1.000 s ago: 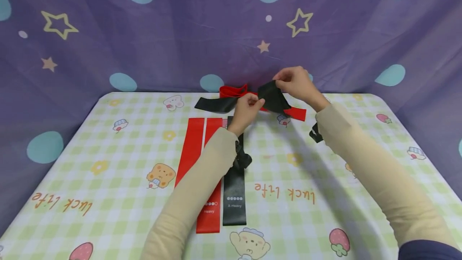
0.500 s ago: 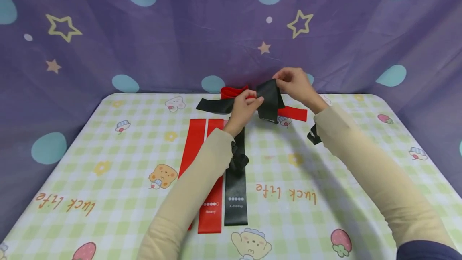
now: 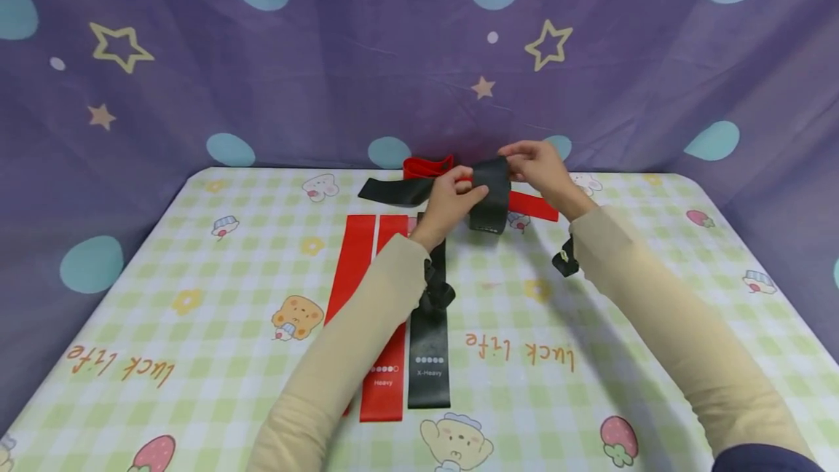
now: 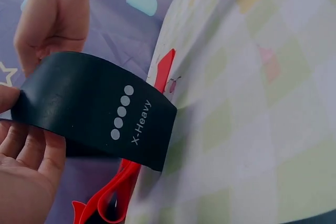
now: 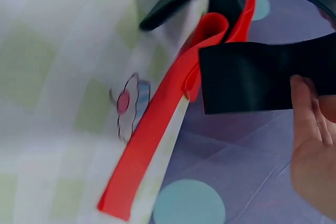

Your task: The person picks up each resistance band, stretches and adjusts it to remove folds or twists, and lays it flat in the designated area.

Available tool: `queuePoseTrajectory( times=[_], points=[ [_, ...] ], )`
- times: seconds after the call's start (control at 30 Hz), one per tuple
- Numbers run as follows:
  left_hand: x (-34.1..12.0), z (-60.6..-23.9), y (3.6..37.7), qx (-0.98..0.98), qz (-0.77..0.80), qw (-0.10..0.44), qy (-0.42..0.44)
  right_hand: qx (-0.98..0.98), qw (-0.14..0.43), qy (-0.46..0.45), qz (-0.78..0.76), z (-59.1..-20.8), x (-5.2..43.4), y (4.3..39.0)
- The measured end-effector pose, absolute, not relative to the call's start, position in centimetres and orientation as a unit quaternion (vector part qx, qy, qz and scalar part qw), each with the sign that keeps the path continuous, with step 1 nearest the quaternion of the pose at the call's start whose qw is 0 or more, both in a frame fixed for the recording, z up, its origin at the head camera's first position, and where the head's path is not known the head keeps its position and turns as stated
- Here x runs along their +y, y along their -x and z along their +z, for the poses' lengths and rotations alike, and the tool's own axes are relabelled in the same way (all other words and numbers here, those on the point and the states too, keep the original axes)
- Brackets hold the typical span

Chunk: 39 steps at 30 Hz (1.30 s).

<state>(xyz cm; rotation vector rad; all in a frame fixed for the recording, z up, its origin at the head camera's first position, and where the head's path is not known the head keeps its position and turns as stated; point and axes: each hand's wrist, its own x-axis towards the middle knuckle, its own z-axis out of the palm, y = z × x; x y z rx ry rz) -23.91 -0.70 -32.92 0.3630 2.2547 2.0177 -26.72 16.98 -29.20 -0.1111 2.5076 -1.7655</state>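
Note:
A black resistance band (image 3: 490, 199) arches in the air between my hands near the table's far edge. White dots and "X-Heavy" print show on its face in the left wrist view. My left hand (image 3: 448, 199) pinches its left edge between thumb and fingers. On the other side, my right hand (image 3: 537, 170) holds the band near its top; in the right wrist view the fingers (image 5: 302, 100) lie against a straight black length of it. Behind and below are a looped red band (image 3: 426, 167) and another black strip (image 3: 396, 191).
Flat on the checked tablecloth (image 3: 216, 355), two red bands (image 3: 382, 392) and a black X-Heavy band (image 3: 429, 384) lie side by side, partly under my left forearm. A red band end (image 3: 534, 205) points right. A purple curtain (image 3: 341, 57) hangs behind the table.
The held black band has turned, so its printed face now hangs toward me in a curve. My right hand has come down slightly; my left hand still holds its edge.

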Motion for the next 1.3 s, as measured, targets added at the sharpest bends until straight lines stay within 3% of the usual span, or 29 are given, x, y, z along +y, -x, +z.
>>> queuePoseTrajectory(
  times=[0.13, 0.27, 0.63, 0.9, 1.3],
  points=[
    [-0.6, -33.2, 23.4, 0.706, 0.694, 0.084, -0.112, 0.724, 0.05, -0.001, -0.688, -29.0, 16.7, 26.8],
    [-0.3, -33.5, 22.8, 0.657, 0.735, 0.13, -0.109, 0.655, 0.023, -0.011, -0.756, -28.7, 16.3, 26.9],
    [-0.3, -34.1, 21.5, 0.637, 0.743, 0.18, -0.094, 0.659, 0.016, -0.032, -0.751, -28.5, 15.5, 27.2],
    [-0.4, -34.2, 20.2, 0.686, 0.696, 0.181, -0.109, 0.642, 0.028, -0.06, -0.764, -27.9, 15.9, 27.4],
    [-0.7, -34.5, 18.1, 0.701, 0.675, 0.204, -0.107, 0.6, -0.001, -0.083, -0.796, -28.2, 17.3, 27.9]
  ],
)
